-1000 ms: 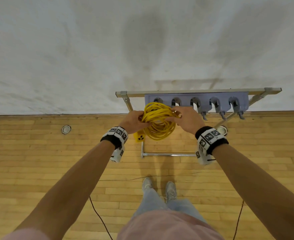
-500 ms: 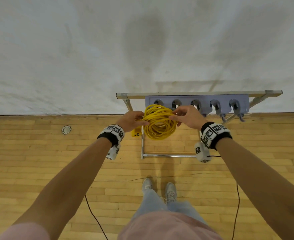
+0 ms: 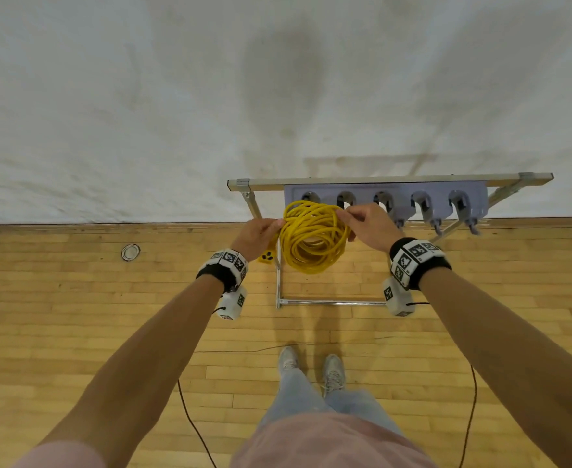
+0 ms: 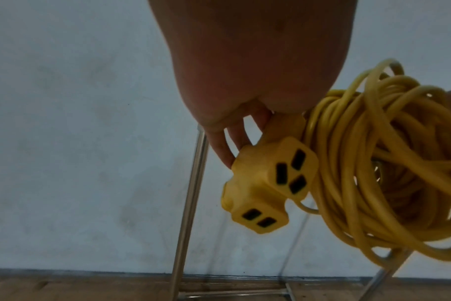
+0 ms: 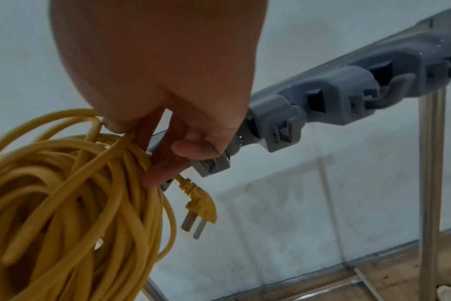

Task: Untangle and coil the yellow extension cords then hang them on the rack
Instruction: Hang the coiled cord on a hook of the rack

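Left hand (image 3: 259,233) and right hand (image 3: 367,226) each pinch top of coiled yellow extension cord (image 3: 313,241), spreading loops before rack (image 3: 389,201) hooks at far left, apparently to slip coil on.

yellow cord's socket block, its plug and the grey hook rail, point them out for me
socket block (image 4: 268,183), left wrist view, on its slotted face
plug (image 5: 201,209), right wrist view, on its yellow body above the prongs
hook rail (image 3: 473,192), head view, on its flat grey backplate
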`<state>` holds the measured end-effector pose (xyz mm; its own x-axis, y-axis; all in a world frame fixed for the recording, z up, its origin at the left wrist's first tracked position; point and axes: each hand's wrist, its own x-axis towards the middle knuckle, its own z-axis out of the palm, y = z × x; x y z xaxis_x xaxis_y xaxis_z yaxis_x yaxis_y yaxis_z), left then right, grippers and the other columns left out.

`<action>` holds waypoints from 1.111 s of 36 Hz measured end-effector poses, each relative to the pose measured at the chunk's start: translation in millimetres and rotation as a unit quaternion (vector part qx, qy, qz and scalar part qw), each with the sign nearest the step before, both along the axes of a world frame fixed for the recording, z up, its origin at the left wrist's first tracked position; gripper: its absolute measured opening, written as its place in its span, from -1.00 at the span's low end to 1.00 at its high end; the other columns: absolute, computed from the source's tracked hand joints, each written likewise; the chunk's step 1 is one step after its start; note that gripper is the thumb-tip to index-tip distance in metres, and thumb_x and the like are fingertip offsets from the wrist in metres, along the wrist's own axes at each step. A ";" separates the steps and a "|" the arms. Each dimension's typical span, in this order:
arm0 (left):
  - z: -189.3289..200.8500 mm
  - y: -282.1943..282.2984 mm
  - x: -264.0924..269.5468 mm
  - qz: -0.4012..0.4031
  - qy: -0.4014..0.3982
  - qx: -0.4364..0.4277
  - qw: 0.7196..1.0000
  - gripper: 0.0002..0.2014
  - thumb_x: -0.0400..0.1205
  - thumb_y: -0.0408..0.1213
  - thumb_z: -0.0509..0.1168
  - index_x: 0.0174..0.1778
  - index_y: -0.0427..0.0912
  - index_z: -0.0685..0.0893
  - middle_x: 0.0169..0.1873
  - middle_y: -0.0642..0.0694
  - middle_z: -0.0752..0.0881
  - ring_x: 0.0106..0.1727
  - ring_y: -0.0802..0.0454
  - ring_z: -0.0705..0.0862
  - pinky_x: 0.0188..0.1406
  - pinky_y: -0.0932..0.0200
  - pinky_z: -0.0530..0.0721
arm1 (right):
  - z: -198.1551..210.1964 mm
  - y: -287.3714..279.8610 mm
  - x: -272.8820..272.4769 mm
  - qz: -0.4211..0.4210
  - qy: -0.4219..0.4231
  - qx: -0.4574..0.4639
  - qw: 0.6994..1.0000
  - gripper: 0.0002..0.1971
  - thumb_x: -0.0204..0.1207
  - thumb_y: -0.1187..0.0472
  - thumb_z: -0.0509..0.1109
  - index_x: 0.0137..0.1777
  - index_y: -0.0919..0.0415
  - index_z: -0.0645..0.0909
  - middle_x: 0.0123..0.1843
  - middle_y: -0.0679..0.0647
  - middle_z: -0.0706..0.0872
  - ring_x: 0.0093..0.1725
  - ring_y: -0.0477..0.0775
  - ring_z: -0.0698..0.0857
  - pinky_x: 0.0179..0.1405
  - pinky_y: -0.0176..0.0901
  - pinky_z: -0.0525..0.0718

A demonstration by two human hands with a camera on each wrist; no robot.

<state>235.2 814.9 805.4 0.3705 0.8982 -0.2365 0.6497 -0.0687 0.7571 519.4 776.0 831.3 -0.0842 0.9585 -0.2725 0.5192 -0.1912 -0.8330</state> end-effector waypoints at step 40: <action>-10.7 -31.8 15.3 -0.050 0.081 0.042 0.995 0.06 0.51 0.42 0.38 0.77 0.00 0.01 0.48 -0.16 0.61 0.35 -0.12 0.68 0.21 -0.16 0.75 | -5.4 8.3 -6.4 -0.067 -0.005 -0.035 0.997 -0.65 0.58 -0.15 0.50 0.00 0.16 0.82 -0.23 0.13 0.86 -0.27 0.12 0.87 -0.17 0.02 0.90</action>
